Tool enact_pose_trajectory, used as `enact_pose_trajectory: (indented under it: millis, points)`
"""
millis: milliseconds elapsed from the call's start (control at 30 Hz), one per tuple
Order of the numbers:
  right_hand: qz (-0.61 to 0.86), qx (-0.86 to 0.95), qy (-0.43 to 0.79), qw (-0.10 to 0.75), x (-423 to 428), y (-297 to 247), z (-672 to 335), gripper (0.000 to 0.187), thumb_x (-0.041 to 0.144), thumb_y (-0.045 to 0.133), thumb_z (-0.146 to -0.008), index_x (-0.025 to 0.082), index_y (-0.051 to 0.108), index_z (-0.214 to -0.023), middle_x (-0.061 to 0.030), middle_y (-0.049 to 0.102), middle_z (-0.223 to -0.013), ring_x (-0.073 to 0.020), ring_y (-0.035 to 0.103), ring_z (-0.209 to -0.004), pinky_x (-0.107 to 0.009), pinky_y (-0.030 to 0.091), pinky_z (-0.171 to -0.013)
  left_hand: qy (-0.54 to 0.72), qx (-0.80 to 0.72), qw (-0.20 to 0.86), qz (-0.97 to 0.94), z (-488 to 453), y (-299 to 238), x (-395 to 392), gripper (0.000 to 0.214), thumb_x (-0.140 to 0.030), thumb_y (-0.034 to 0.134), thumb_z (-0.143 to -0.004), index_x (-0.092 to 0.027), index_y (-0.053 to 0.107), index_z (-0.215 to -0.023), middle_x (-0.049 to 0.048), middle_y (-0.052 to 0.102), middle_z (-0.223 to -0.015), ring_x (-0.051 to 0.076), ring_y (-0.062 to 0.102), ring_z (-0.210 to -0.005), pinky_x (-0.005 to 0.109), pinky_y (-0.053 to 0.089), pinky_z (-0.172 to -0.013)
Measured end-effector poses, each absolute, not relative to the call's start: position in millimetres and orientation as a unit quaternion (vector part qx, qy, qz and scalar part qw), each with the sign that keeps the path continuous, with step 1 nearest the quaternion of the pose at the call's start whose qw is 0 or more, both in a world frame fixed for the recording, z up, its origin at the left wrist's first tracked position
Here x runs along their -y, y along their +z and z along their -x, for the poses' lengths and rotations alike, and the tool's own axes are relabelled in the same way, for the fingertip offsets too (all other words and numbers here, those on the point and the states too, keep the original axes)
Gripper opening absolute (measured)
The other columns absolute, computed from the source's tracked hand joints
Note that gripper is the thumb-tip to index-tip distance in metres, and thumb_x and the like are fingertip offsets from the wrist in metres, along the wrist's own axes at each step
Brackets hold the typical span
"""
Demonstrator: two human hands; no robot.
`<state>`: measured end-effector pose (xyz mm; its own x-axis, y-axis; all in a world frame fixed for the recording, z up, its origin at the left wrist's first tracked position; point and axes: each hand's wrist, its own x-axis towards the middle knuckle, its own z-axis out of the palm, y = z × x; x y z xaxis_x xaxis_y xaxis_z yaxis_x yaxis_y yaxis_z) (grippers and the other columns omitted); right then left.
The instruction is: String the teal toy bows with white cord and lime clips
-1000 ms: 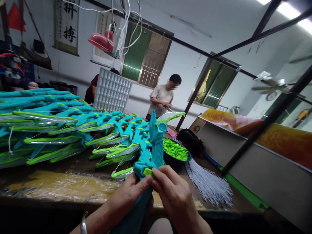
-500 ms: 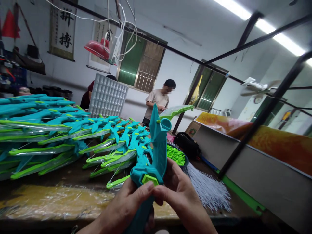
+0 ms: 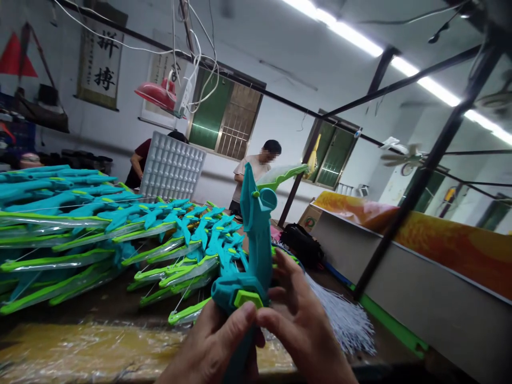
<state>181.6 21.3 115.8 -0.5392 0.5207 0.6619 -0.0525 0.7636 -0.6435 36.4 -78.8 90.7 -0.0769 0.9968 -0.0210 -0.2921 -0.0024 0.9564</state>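
Note:
Upright in front of me is a teal plastic toy bow [image 3: 260, 240] with a lime-green limb [image 3: 282, 177] pointing up and right. My left hand [image 3: 214, 338] is closed around its lower part. The left thumb presses on a lime-green hexagonal piece [image 3: 247, 299] set in the body. My right hand [image 3: 302, 320] holds the bow loosely from the right, its thumb tip at the edge of that piece. Its middle fingers curl toward the back of the body, where their tips are partly hidden; the upper fingers stand slightly off.
Stacked toy bows [image 3: 188, 234] cover the table's left. White strings [image 3: 348, 314] and a partly hidden tub of green parts [image 3: 294, 257] lie right. A black bag [image 3: 302, 242] is behind. A grey moulded tray [image 3: 172, 166] stands upright; two people work beyond. A red lamp [image 3: 157, 95] hangs overhead.
The view has tilted and shifted slightly. My right hand's upper fingers have lifted a little from the bow and now hide most of the green parts. My left hand keeps its hold.

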Motion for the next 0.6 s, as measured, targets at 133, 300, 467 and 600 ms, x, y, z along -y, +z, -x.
enact_pose_trajectory:
  millis: [133,300,467,600]
  points:
    - [0.049,0.880,-0.018,0.472,-18,114,-191,0.039,0.012,0.063,-0.094,0.024,0.061,-0.132,-0.0116,0.061,-0.120,-0.0252,0.061,-0.108,-0.039,0.057,-0.090,0.612,-0.420,0.561,-0.366,-43,79,72,0.063,-0.076,0.066,-0.076,-0.018,0.057,-0.098,0.0012,0.067,-0.066,0.012,0.059,-0.051,0.023,0.044,-0.050]
    - [-0.010,0.914,-0.061,0.401,-14,117,-194,0.044,0.004,0.051,-0.097,0.016,0.054,-0.139,-0.0128,0.058,-0.106,-0.0200,0.061,-0.091,-0.030,0.059,-0.072,0.623,-0.386,0.553,-0.397,-47,68,66,0.063,-0.075,0.069,-0.074,-0.018,0.056,-0.096,0.0016,0.068,-0.076,0.011,0.060,-0.051,0.023,0.044,-0.048]
    - [-0.006,0.922,-0.077,0.381,-16,112,-199,0.049,0.002,0.050,-0.097,0.014,0.048,-0.145,-0.0142,0.054,-0.111,-0.0197,0.060,-0.094,-0.028,0.058,-0.073,0.610,-0.383,0.564,-0.404,-49,69,71,0.064,-0.075,0.069,-0.074,-0.018,0.054,-0.099,0.0006,0.067,-0.077,0.010,0.059,-0.052,0.022,0.043,-0.050]
    - [0.017,0.924,-0.093,0.370,-15,108,-203,0.049,0.002,0.053,-0.096,0.012,0.048,-0.143,-0.0146,0.054,-0.111,-0.0196,0.060,-0.094,-0.027,0.058,-0.073,0.609,-0.389,0.558,-0.408,-51,69,72,0.065,-0.078,0.065,-0.074,-0.018,0.055,-0.097,-0.0017,0.062,-0.063,0.012,0.056,-0.051,0.022,0.041,-0.049]
